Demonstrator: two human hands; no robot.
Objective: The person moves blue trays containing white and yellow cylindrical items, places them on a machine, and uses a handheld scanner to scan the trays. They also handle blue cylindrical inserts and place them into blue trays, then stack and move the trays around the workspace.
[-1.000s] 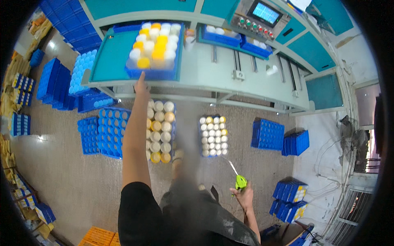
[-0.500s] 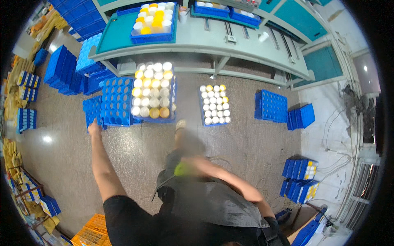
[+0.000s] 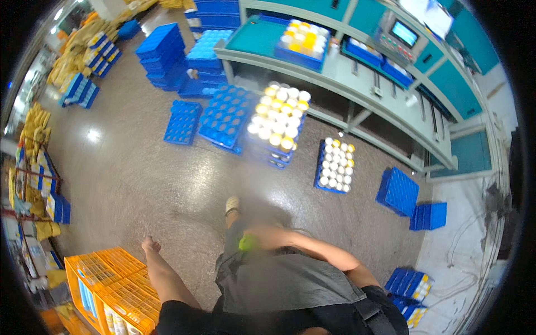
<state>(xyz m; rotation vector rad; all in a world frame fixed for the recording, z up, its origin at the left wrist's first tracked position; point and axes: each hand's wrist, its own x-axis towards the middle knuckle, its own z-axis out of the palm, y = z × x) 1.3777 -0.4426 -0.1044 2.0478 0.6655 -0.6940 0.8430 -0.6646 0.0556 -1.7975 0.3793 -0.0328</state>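
My left hand (image 3: 149, 244) hangs low above the floor, beside the orange crates (image 3: 114, 268); its fingers look curled in, and nothing shows in them. In front of my dark grey apron (image 3: 285, 285), my blurred right hand (image 3: 269, 237) is closed round a lime-green object (image 3: 247, 242) whose kind I cannot make out. A small blue tray (image 3: 183, 121) with round pockets lies on the floor ahead. To its right is a larger blue tray (image 3: 226, 114), then a stack of blue trays filled with white- and yellow-topped containers (image 3: 281, 114).
Another filled tray (image 3: 335, 166) sits on the floor before the long workbench (image 3: 357, 84). Blue crates (image 3: 397, 191) stand along the right wall. Tall blue stacks (image 3: 162, 56) rise at the back left. A thin hose or cable lies behind my right hand.
My left hand has come away from the small blue tray and drawn back toward the orange crates. The view has swung left. My right hand still keeps the lime-green object at the apron.
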